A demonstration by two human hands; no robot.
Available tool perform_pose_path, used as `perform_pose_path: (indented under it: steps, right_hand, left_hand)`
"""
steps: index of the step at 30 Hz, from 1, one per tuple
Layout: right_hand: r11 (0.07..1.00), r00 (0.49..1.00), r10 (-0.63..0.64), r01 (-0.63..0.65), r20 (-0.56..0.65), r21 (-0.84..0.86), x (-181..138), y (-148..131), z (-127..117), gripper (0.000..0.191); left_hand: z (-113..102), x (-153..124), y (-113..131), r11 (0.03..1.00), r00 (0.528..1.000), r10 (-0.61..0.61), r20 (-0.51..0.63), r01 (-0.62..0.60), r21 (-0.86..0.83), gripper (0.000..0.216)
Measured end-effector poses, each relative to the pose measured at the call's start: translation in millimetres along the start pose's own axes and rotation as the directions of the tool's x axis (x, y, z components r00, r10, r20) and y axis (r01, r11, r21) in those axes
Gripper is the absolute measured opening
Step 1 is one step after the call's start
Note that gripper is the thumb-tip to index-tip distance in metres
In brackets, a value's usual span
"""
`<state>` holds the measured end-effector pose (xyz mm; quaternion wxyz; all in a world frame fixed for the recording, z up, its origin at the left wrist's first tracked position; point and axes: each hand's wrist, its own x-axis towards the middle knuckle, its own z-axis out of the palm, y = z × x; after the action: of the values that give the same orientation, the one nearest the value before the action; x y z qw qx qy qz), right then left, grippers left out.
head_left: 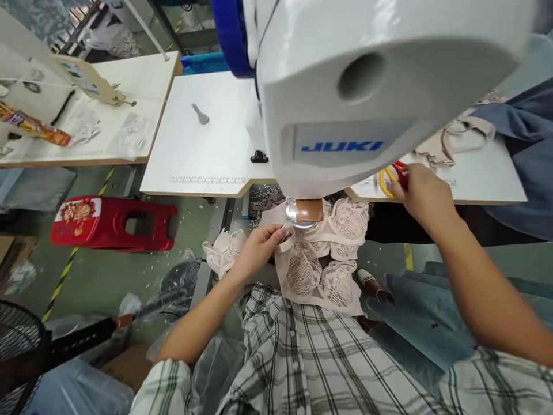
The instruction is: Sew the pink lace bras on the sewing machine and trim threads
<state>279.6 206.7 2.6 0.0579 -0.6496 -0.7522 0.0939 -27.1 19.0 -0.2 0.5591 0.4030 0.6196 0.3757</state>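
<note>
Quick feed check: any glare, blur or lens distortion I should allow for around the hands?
Head view: bright glare streaks the top of the white machine head; its JUKI lettering looks smeared; the right hand looks soft, the left hand somewhat crisper; wide-angle stretching shows towards the edges; lighting otherwise fairly even.

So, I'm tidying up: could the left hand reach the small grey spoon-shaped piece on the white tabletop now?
Probably yes: the white sewing-machine head sits right of the way to the grey piece. But the left hand pinches a pale pink lace bra, so it would likely let go first.
</note>
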Motion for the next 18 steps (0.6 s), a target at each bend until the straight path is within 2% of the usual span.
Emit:
perform_pose_path:
  steps: [2, 4, 5, 6, 8, 9, 11, 15, 18]
  right_hand:
    - [0.970, 0.991, 0.104, -0.083, -0.080, 0.230, -52.7, -2.4, 5.4, 0.024]
    - [0.875, 0.982, 0.156, -0.086, -0.110, 0.476, -107.8, -10.7, 12.9, 0.027]
    - [0.824, 0.988, 0.108, -0.026, -0.112, 0.566, -133.1, -17.4, 17.0, 0.030]
    - [0.800, 0.996, -0.007, 0.057, -0.086, 0.597, -155.2, -25.5, 20.9, 0.033]
    - [0.804, 0.963, -0.270, 0.230, -0.007, 0.548, -186.6, -44.3, 27.1, 0.040]
    - [0.796, 0.935, -0.355, 0.305, -0.004, 0.522, -195.0, -53.7, 29.3, 0.041]
    - [0.785, 0.900, -0.434, 0.400, -0.042, 0.472, -199.0, -69.6, 32.0, 0.040]
    - [0.790, 0.887, -0.451, 0.449, -0.100, 0.417, -182.3, -87.6, 35.5, 0.036]
    - [0.777, 0.867, -0.488, 0.485, -0.103, 0.402, -171.1, -96.0, 40.5, 0.037]
  left_hand:
    - [-2.2, -1.8, -1.9, 0.997, 1.000, -0.027, -0.015, 0.026, -0.079, 0.039]
    - [-4.1, -2.3, -3.4, 0.991, 0.998, -0.044, -0.036, 0.039, -0.129, 0.038]
    - [-4.9, -2.5, -3.7, 0.988, 0.998, -0.050, -0.039, 0.044, -0.145, 0.038]
    - [-5.6, -2.8, -3.6, 0.987, 0.998, -0.054, -0.038, 0.048, -0.152, 0.038]
    - [-6.5, -4.6, -1.9, 0.990, 0.998, -0.051, -0.030, 0.046, -0.133, 0.039]
    - [-6.6, -6.2, -0.3, 0.993, 0.999, -0.042, -0.027, 0.039, -0.108, 0.039]
    - [-6.2, -10.4, 3.8, 0.999, 0.999, -0.006, -0.036, 0.004, -0.039, 0.037]
    - [-3.6, -19.9, 12.7, 0.994, 0.998, 0.051, -0.040, -0.047, 0.101, 0.035]
    - [-0.9, -23.5, 16.7, 0.989, 0.996, 0.083, 0.006, -0.084, 0.119, 0.035]
